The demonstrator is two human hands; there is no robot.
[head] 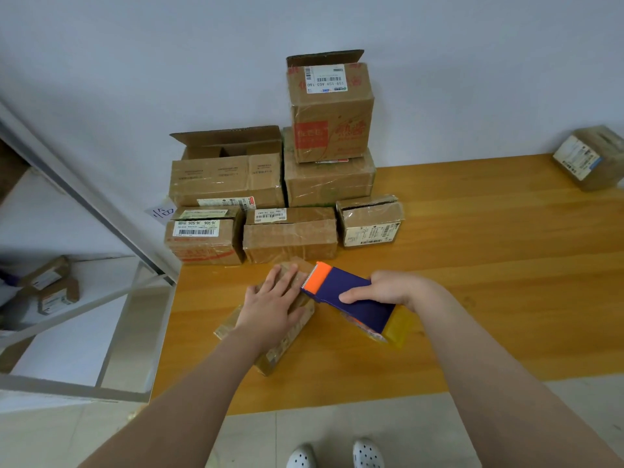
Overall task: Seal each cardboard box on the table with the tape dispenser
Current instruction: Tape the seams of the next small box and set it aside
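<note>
- One flat cardboard box [282,346] lies on the wooden table [489,271] near its front left corner, turned at an angle to the edge.
- The left hand [270,307] lies palm down on top of this box, with fingers straight and slightly spread, pressing it onto the table.
- The right hand [388,288] grips the tape dispenser [351,298], the thumb laid across its blue side and the other fingers curled round its far side.
- The dispenser is tilted, with its orange toothed end [319,276] at the box's far right edge, just beside the left fingertips. I cannot tell whether the teeth touch the cardboard.
- A yellowish tape roll [400,327] shows at the dispenser's near end, above the table.
- Six more boxes stand grouped against the wall at the table's far left: an open box [226,177], a taped box [329,182] beside it, a tall box [332,113] on top of that with one flap raised, and a front row [290,238] of three.
- A lone box [591,158] sits well apart at the table's far right.
- Two white shoes [368,454] show on the tiled floor below the table's edge.
- A metal shelf [84,197] to the left holds small parcels [54,292].
</note>
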